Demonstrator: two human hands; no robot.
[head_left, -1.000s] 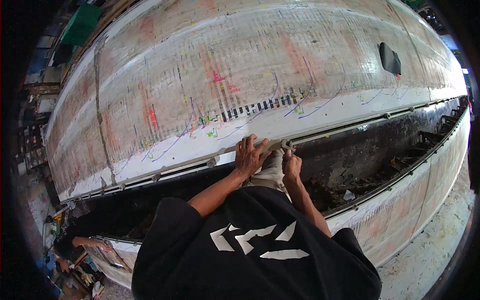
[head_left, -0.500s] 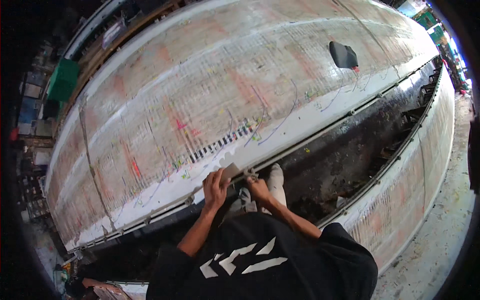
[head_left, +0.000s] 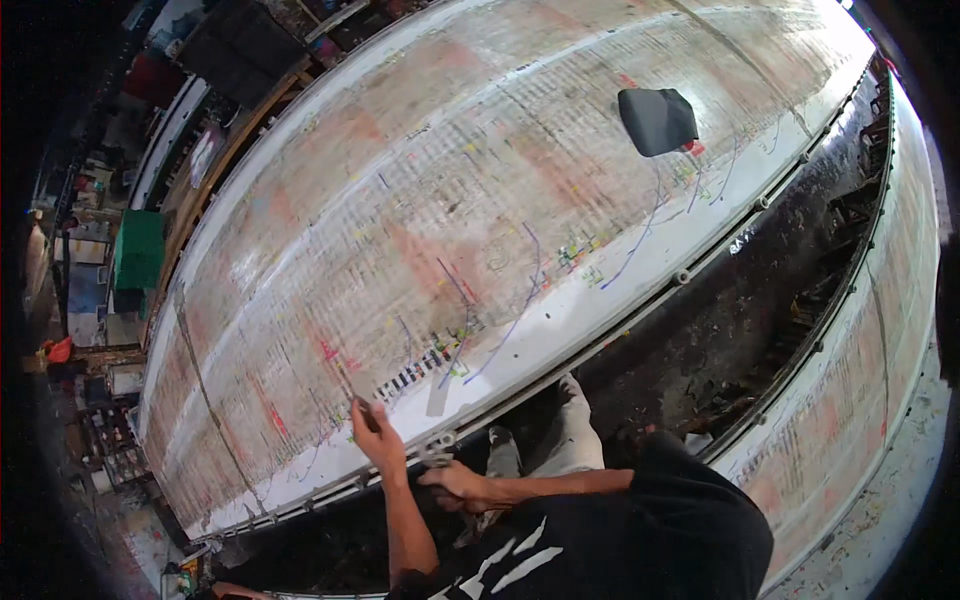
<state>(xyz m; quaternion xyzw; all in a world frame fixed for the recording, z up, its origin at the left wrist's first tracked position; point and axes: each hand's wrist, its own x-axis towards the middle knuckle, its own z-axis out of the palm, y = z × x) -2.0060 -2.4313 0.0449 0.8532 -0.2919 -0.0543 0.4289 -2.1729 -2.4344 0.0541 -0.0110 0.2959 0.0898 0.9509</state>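
My left hand [head_left: 375,435] hovers over the white border of a long table with a marked, stained top [head_left: 500,220]. Its thumb and forefinger look apart, with nothing visible between them. Closed at the table's near edge, my right hand [head_left: 458,484] has its fingers against a small metal fitting [head_left: 436,452] on the rail [head_left: 560,372]; the underside of the grip is hidden. A flat grey piece [head_left: 439,396] lies on the white border, just beyond the fitting. Black-and-white bars [head_left: 405,378] run along the tabletop left of that piece.
Farther right on the table lies a black sheet-like item [head_left: 657,122]. A dark gap [head_left: 680,330] separates this table from a second one [head_left: 860,400], and my legs [head_left: 570,440] stand in it. At the far left is a green box [head_left: 138,250].
The view has turned, so the table appears shifted. My left hand has moved from beside the grey piece, which now lies apart from it. My right hand remains at the rail fitting.
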